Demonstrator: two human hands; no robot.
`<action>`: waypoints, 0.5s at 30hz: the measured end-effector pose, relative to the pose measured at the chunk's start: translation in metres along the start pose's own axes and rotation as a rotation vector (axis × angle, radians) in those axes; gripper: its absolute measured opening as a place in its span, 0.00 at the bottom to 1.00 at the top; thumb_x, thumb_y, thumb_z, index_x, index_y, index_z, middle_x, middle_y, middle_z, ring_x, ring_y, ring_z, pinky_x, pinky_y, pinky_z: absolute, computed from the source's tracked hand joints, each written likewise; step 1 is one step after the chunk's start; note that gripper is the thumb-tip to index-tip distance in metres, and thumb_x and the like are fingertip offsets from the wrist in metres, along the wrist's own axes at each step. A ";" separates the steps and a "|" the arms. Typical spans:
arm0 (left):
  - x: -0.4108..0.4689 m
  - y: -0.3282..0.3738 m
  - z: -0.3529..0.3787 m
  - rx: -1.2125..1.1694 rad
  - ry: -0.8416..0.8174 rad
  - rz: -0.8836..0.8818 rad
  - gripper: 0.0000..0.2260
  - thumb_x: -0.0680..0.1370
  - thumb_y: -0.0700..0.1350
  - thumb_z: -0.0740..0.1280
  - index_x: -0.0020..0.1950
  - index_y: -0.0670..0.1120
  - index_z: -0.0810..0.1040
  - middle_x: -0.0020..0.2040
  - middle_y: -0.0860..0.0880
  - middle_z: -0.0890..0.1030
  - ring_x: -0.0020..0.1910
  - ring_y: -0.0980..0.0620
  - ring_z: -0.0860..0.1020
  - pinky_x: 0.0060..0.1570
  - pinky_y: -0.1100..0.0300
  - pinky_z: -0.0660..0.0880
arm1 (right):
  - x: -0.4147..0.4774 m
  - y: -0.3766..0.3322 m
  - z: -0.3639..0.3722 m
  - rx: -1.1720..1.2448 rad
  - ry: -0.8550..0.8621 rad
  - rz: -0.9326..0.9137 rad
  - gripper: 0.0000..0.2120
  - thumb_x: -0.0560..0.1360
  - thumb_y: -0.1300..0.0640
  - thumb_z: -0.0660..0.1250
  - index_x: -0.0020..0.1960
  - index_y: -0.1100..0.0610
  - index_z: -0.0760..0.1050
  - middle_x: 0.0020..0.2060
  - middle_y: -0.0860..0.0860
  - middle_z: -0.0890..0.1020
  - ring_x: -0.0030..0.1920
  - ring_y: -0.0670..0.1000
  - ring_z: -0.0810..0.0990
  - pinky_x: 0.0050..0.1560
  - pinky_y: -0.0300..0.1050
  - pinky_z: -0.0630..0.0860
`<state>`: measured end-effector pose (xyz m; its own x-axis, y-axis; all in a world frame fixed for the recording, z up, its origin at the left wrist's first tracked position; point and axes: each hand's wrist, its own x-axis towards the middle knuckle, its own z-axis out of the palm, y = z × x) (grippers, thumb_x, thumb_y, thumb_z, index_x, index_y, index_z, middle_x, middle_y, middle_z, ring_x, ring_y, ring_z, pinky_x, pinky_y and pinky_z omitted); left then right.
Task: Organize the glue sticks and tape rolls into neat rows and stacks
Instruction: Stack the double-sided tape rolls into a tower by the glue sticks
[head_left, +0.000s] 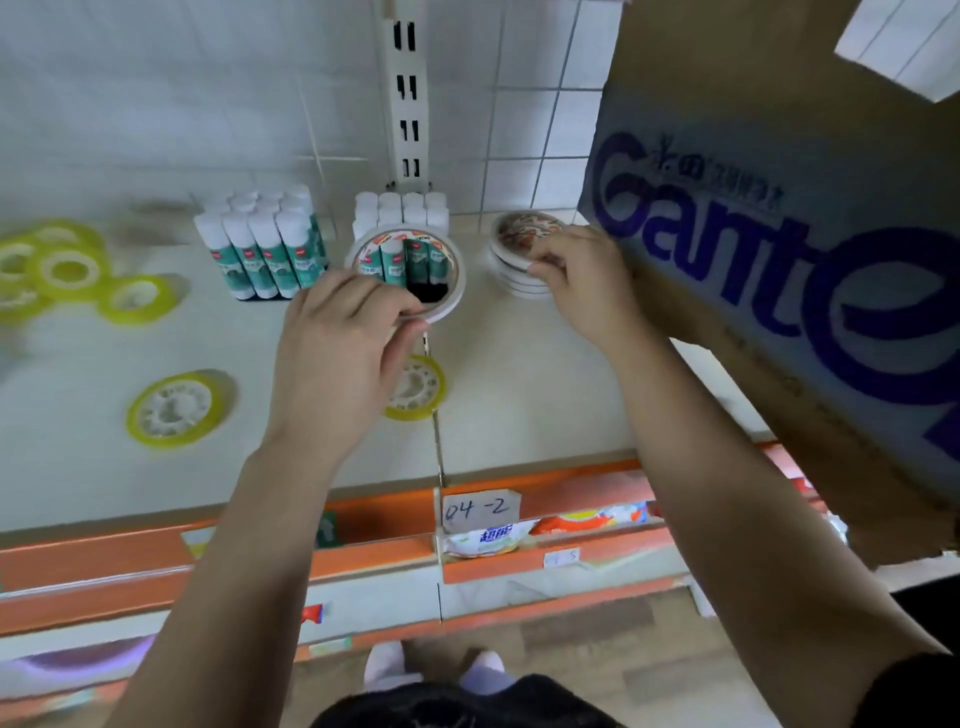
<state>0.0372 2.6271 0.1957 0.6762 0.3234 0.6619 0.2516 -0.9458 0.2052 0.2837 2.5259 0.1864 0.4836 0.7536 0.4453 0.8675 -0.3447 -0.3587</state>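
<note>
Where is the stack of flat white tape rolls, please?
Head view, right of centre on the white shelf: the stack sits under the right hand, between the white-capped glue sticks and the brown cardboard box.

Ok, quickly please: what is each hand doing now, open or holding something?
Left hand: holds a white tape roll.
Right hand: grips the top roll of the stack.

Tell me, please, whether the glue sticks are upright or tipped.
Upright: the glue sticks stand in rows, white caps up.
</note>
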 end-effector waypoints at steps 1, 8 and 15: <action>0.000 0.001 0.000 0.006 -0.002 -0.009 0.08 0.77 0.45 0.67 0.49 0.41 0.80 0.44 0.43 0.82 0.47 0.39 0.76 0.47 0.43 0.74 | 0.000 0.001 0.000 0.015 0.002 -0.008 0.05 0.74 0.60 0.69 0.47 0.59 0.83 0.46 0.55 0.82 0.50 0.59 0.76 0.48 0.41 0.65; -0.001 0.005 0.001 0.024 -0.017 -0.034 0.09 0.78 0.47 0.65 0.50 0.41 0.80 0.45 0.43 0.82 0.48 0.39 0.77 0.48 0.43 0.74 | -0.004 0.001 -0.003 0.072 -0.018 0.031 0.11 0.70 0.58 0.75 0.51 0.60 0.82 0.50 0.55 0.82 0.55 0.57 0.75 0.49 0.38 0.63; 0.000 0.004 0.000 0.020 0.005 -0.019 0.08 0.78 0.46 0.65 0.50 0.42 0.80 0.45 0.44 0.81 0.48 0.39 0.76 0.47 0.44 0.74 | 0.008 0.002 -0.006 -0.005 -0.161 0.032 0.11 0.68 0.54 0.77 0.48 0.58 0.82 0.45 0.55 0.82 0.51 0.57 0.76 0.52 0.51 0.74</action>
<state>0.0386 2.6237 0.1966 0.6673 0.3414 0.6619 0.2787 -0.9386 0.2032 0.2900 2.5279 0.1942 0.4863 0.8221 0.2961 0.8527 -0.3724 -0.3664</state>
